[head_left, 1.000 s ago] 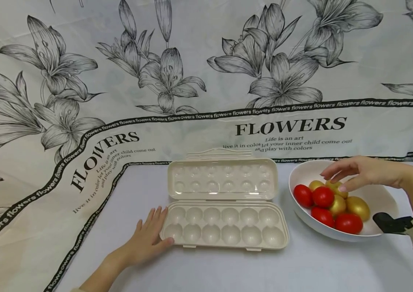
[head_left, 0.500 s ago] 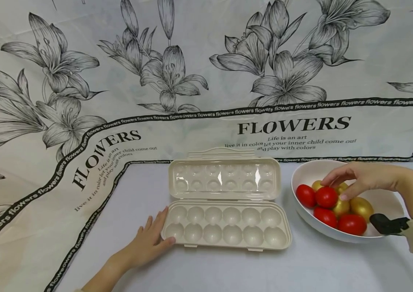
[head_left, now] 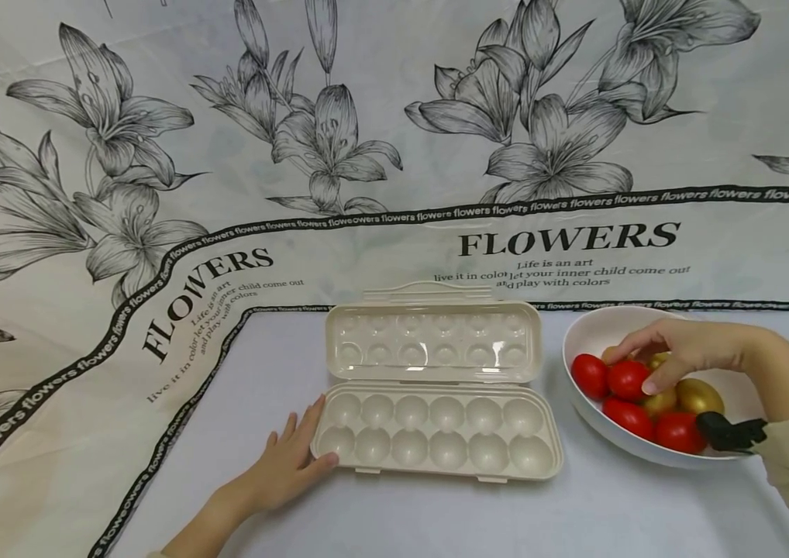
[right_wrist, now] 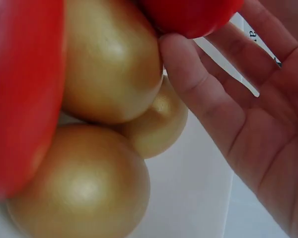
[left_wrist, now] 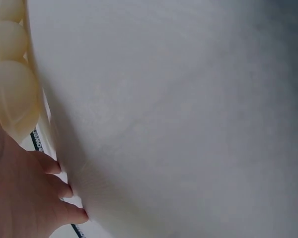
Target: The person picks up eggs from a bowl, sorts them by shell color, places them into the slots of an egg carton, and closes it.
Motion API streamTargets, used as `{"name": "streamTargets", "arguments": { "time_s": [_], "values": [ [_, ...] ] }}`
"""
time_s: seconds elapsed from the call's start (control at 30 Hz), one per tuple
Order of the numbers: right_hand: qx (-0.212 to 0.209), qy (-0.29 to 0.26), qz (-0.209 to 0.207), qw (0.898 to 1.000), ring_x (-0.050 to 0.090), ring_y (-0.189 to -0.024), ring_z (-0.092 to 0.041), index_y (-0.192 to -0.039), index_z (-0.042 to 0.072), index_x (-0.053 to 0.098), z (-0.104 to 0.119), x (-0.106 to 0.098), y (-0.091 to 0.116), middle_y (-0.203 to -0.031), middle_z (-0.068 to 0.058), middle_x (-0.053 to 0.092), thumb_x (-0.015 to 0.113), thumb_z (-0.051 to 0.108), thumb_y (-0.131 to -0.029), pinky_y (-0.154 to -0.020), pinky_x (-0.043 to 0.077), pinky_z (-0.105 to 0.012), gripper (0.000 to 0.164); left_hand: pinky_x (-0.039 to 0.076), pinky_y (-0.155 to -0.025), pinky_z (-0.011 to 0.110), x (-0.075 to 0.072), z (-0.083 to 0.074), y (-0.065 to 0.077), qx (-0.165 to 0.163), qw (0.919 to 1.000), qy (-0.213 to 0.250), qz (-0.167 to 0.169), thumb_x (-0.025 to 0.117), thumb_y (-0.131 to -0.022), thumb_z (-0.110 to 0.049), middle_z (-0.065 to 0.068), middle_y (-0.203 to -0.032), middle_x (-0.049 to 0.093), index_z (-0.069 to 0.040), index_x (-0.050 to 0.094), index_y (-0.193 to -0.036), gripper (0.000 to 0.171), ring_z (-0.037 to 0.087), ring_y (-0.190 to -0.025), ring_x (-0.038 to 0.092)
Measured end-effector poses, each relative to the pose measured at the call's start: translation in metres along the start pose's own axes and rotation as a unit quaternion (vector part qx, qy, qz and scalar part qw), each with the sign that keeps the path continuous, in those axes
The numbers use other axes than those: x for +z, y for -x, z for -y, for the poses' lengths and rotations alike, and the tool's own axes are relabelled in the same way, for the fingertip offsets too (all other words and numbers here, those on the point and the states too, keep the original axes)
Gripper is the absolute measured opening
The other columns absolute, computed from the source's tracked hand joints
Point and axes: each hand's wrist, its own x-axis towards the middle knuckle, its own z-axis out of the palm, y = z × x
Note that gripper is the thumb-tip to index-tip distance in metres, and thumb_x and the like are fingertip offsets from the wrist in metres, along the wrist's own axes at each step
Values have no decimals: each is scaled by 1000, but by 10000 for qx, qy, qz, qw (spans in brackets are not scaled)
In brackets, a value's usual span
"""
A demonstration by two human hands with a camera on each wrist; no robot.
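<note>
My right hand reaches into a white bowl of red and gold eggs. Its thumb and fingers close around the sides of a red egg at the top of the pile. In the right wrist view, the thumb presses that red egg low on its side, and the fingers pass behind it. Gold eggs lie below. My left hand rests at the left end of a cream egg box, fingers straight along its edge and thumb on the front corner. The box's lid stands raised, and its hollows are bare.
Other red eggs and a gold egg lie in the bowl. A black strap piece hangs from the right sleeve over the bowl's rim. Behind the white table hangs a flower-printed cloth.
My right hand has lowered and shifted left from above the eggs, its thumb and fingers now around the top red egg. The left hand stays at the box while the view shifts slightly.
</note>
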Motion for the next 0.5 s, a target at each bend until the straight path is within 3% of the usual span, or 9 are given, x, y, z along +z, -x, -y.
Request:
{"name": "streamTargets", "arguments": {
  "time_s": [0.1, 0.5],
  "values": [
    [-89, -108, 76, 9999, 51, -102, -12, -125, 7, 59, -2, 2, -2, -118, -11, 57, 68, 13, -78, -79, 46, -40, 48, 1, -97, 73, 0, 0, 0, 8, 10000, 27, 3, 46, -93, -50, 19, -152, 16, -17, 2, -151, 80, 49, -135, 4],
    [-125, -94, 37, 9999, 53, -101, -13, -120, 6, 60, -7, 3, -5, -116, -12, 58, 66, 14, -78, -78, 48, -36, 43, 1, -96, 73, 1, 2, -2, 9, 10000, 91, -7, 46, -93, -51, 18, -152, 16, -16, 3, -151, 80, 49, -135, 4]
  ]
}}
